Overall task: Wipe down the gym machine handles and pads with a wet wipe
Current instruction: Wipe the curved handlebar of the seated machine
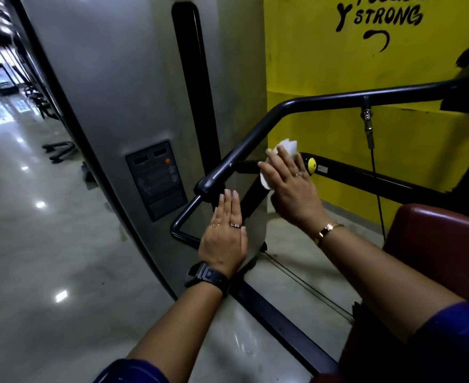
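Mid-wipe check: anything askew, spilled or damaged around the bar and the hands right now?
Nothing stands out. The right hand presses the white wipe against the frame by the black bar; the left hand is open and flat, holding nothing. No spill shows on the floor.

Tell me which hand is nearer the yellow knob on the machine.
Right. The right hand, holding the wet wipe, is just beside the yellow knob; the left hand is lower, farther left, flat and empty.
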The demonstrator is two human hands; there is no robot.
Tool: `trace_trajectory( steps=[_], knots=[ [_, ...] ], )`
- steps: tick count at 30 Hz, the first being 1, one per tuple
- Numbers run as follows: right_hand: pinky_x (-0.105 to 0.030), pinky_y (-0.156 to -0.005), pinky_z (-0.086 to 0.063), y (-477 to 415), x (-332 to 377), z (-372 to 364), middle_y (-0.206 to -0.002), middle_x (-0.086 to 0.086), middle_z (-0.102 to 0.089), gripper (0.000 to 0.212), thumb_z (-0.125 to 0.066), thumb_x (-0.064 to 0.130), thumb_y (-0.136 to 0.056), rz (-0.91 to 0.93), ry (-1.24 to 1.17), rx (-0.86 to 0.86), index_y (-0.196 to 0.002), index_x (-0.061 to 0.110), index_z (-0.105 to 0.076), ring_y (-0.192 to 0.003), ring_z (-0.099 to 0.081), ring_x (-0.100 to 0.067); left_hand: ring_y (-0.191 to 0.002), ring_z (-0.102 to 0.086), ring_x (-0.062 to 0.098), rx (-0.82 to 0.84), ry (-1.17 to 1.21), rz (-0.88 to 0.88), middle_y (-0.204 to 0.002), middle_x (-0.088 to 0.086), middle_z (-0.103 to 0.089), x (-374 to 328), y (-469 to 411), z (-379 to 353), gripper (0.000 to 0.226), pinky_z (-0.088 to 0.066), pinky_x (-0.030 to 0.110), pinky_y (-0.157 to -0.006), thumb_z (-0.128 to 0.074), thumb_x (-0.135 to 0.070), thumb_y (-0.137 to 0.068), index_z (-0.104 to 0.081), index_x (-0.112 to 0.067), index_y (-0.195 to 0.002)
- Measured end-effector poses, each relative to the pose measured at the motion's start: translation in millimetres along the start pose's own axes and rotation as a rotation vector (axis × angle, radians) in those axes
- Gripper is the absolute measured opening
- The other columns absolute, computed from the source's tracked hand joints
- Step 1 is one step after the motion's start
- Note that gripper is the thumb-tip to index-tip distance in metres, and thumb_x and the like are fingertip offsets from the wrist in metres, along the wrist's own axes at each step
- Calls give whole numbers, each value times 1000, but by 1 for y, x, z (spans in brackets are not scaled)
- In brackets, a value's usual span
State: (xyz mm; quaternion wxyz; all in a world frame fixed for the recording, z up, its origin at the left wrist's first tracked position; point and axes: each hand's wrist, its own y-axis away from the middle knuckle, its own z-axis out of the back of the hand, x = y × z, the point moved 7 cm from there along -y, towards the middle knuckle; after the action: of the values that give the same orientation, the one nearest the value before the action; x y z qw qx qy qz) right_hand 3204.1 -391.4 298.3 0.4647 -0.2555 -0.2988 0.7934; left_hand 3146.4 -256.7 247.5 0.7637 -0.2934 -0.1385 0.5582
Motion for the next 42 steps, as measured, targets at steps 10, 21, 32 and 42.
trace_trajectory(
  steps=[10, 21, 32, 42],
  knots=[
    [-43, -121, -9, 44, 45, -16, -158, -6, -16, 75, -41, 4, -83, 278, 40, -53, -152, 20, -18, -147, -10, -25, -134, -45, 36, 20, -5, -17, -145, 28, -42, 2, 2, -2, 83, -42, 44, -106, -38, -21, -82, -3, 2, -153],
    [-43, -118, -6, -6, 19, -2, -145, -17, -44, 48, -52, 7, -80, -23, 23, -43, -128, 7, -52, -143, -26, -34, -131, -48, 37, -68, 6, -41, -144, 28, -44, 2, 2, 0, 81, -44, 41, -103, -35, -25, -89, 9, -1, -152],
    [-39, -116, -25, 34, 15, -21, -157, 5, 26, 112, -53, -7, -70, -149, -285, -63, -151, 25, 17, -147, 14, -16, -132, -48, 36, -34, 78, -31, -144, 27, -44, 4, 2, -4, 65, -51, 42, -99, -37, -21, -89, -21, 7, -145],
    [-32, -115, -29, 42, 64, 1, -155, 15, -5, 79, -38, 0, -87, -807, -1435, -104, -150, 27, 1, -142, -14, 1, -132, -47, 32, -119, 94, -64, -146, 23, -42, 2, 3, -2, 69, -52, 40, -95, -31, -25, -98, 4, -4, -154]
  ],
)
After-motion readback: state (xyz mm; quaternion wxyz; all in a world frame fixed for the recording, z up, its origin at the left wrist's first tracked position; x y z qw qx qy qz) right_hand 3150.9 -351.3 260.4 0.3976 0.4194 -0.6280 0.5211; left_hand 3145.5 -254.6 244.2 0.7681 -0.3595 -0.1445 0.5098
